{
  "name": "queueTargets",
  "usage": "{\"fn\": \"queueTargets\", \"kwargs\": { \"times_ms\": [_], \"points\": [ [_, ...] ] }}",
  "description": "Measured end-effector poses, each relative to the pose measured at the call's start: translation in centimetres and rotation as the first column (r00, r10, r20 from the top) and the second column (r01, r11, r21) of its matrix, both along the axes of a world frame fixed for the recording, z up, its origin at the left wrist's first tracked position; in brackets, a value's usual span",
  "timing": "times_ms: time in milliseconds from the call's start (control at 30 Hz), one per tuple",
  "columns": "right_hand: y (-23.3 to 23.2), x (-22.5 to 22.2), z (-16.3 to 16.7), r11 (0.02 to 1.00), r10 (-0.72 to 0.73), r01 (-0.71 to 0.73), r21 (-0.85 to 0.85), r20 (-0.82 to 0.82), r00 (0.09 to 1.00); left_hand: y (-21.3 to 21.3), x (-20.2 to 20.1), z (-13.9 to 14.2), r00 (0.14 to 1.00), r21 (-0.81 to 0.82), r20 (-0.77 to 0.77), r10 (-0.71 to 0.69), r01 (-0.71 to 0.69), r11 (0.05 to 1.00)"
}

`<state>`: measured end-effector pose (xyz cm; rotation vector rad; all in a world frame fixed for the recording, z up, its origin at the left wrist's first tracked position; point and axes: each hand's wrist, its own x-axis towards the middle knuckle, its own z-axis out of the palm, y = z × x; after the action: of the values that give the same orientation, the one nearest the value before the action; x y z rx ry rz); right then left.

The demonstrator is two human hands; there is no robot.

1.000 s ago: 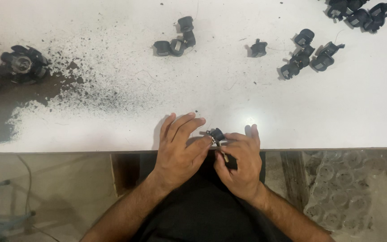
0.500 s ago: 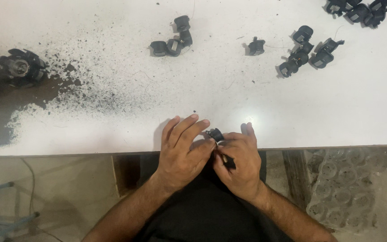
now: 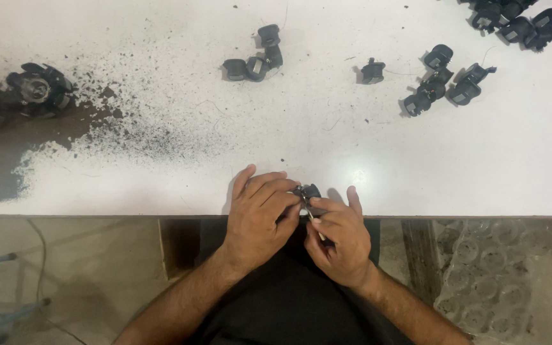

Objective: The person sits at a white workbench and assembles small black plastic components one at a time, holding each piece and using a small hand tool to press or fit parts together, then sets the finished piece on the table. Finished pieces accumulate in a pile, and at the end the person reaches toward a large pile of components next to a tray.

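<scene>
Two hands meet at the near edge of the white worktop: the left hand curls closed around a small black part, the right hand pinches a thin tool against it. Held over the edge, the part could slip and drop into the lap.

1. The glossy white tabletop is brightly and evenly lit from above, close to washing out toward the upper right of the frame.
2. A small glare spot sits on it just right of centre, above the right hand.
3. Short soft shadows hug the scattered small black plastic parts.
4. The lower third, under the table edge, is dim.
5. Focus is fair; fine detail stays soft.
</scene>
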<state>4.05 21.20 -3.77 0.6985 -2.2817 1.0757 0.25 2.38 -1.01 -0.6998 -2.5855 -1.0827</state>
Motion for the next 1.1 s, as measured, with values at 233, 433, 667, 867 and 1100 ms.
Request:
{"fn": "queueTargets", "kwargs": {
  "times_ms": [233, 433, 667, 867, 1100],
  "points": [
    [-0.1, -0.2, 0.5, 0.999, -0.037, 0.037, 0.03, 0.011, 0.999, -0.2, -0.1, 0.3, 1.0, 0.036, 0.007, -0.022, 0.022, 0.999],
    [-0.4, -0.4, 1.3, 0.999, -0.048, 0.047, 0.018, 0.022, 0.999, -0.3, -0.2, 0.8, 0.999, 0.048, 0.014, -0.039, 0.038, 0.998],
    [-0.2, -0.6, 1.7, 0.992, -0.047, 0.04, 0.117, 0.054, 0.997, -0.6, -0.2, 0.8, 0.997, 0.029, 0.058, -0.052, 0.051, 0.998],
    [0.3, -1.0, 2.6, 0.997, -0.061, 0.061, 0.049, -0.009, 0.998, -0.5, -0.2, 0.9, 0.997, 0.063, 0.075, -0.006, 0.001, 0.998],
    [1.3, -2.4, 4.1, 0.953, -0.186, 0.149, 0.265, 0.122, 0.975, -0.5, -0.7, 0.7, 0.995, 0.077, 0.096, 0.01, -0.017, 0.997]
  ]
}}
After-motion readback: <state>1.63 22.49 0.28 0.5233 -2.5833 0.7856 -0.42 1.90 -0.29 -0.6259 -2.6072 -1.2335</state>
